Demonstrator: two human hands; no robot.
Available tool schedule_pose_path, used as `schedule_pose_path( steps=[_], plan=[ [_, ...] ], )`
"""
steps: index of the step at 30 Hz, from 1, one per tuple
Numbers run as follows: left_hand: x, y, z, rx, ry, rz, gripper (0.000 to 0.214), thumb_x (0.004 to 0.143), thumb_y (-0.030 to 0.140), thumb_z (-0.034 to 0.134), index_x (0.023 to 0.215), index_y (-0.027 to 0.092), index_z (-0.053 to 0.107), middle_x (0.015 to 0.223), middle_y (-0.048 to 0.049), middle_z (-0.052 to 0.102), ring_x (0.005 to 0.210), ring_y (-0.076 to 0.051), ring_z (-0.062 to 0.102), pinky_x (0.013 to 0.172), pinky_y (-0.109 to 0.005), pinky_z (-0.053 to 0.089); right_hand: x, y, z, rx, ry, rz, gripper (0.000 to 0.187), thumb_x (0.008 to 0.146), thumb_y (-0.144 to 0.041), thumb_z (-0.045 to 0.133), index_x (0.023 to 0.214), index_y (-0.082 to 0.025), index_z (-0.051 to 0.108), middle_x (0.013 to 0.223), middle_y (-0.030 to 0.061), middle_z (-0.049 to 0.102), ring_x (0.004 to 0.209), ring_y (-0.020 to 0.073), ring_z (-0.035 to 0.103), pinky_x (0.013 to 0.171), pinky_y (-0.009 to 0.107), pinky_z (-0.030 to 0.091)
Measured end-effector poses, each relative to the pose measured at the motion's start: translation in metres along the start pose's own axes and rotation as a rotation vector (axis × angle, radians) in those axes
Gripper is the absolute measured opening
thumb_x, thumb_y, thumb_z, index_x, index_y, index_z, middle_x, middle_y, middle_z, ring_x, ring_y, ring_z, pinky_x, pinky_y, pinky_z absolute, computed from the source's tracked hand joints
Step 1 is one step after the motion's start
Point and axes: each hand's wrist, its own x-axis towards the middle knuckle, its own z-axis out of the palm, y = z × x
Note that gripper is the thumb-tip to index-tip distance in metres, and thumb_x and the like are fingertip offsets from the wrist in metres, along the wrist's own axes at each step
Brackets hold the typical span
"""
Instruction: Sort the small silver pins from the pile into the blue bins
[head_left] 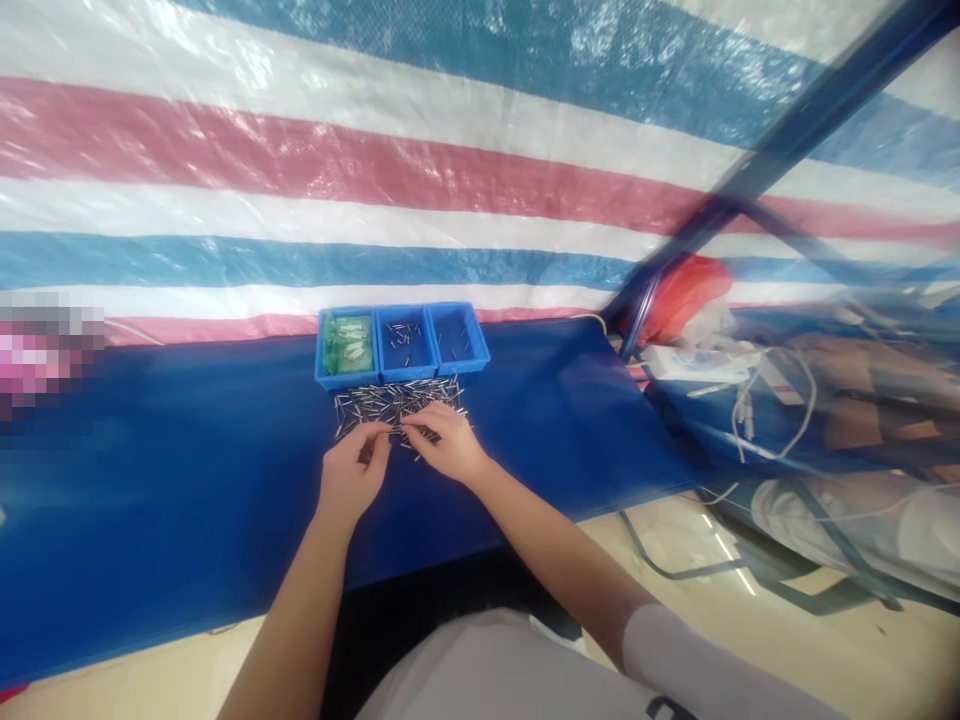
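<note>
My left hand [355, 468] and my right hand [448, 442] meet just above a loose pile of small metal pins [367, 399] on a blue-covered table. Thumb and fingers of each hand are pinched closed. Between the two sets of fingertips shows a thin metal pin [394, 430], with an end toward each hand. Behind the pile stand three joined blue bins. The left bin [346, 380] contains green and clear plastic packets [349, 343]. Several pins lie in the middle bin [409, 374], and a few are scattered in the right bin [471, 365].
A striped plastic sheet [375, 150] hangs behind the table [187, 470]. To the right, a dark metal frame [750, 180] rises at a slant. Beyond it are a red bag [682, 295], a white cable [806, 410] and a blurred person at another table.
</note>
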Motion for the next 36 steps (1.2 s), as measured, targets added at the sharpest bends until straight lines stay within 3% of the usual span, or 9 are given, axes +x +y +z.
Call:
schedule_pose_path(
  steps=[24, 30, 36],
  plan=[
    [-0.0005, -0.0005, 0.0005, 0.000, 0.000, -0.002, 0.020, 0.091, 0.030, 0.055, 0.103, 0.022, 0.068, 0.083, 0.0001, 0.072, 0.069, -0.011, 0.066, 0.071, -0.023, 0.053, 0.0004, 0.0004, 0.0005, 0.005, 0.037, -0.036, 0.011, 0.093, -0.022, 0.062, 0.099, -0.021, 0.071, 0.086, 0.0038, 0.073, 0.081, 0.0156, 0.065, 0.079, 0.031, 0.055],
    [-0.0008, -0.0048, 0.0033, -0.011, 0.116, 0.037, 0.021, 0.088, 0.027, 0.059, 0.107, 0.021, 0.067, 0.087, -0.0006, 0.070, 0.070, -0.010, 0.063, 0.072, -0.023, 0.052, 0.0003, 0.0008, 0.0011, 0.010, 0.051, -0.035, 0.011, 0.093, -0.022, 0.062, 0.099, -0.021, 0.071, 0.085, 0.0040, 0.073, 0.080, 0.0160, 0.065, 0.079, 0.031, 0.055],
    [0.0006, -0.0030, 0.0028, 0.002, 0.146, 0.081, 0.023, 0.088, 0.025, 0.059, 0.109, 0.021, 0.066, 0.086, -0.0004, 0.067, 0.069, -0.010, 0.058, 0.072, -0.023, 0.050, 0.0011, 0.0002, -0.0001, 0.014, 0.058, -0.015, 0.011, 0.093, -0.022, 0.062, 0.099, -0.021, 0.071, 0.088, 0.0047, 0.073, 0.084, 0.0166, 0.066, 0.080, 0.032, 0.056]
  ],
)
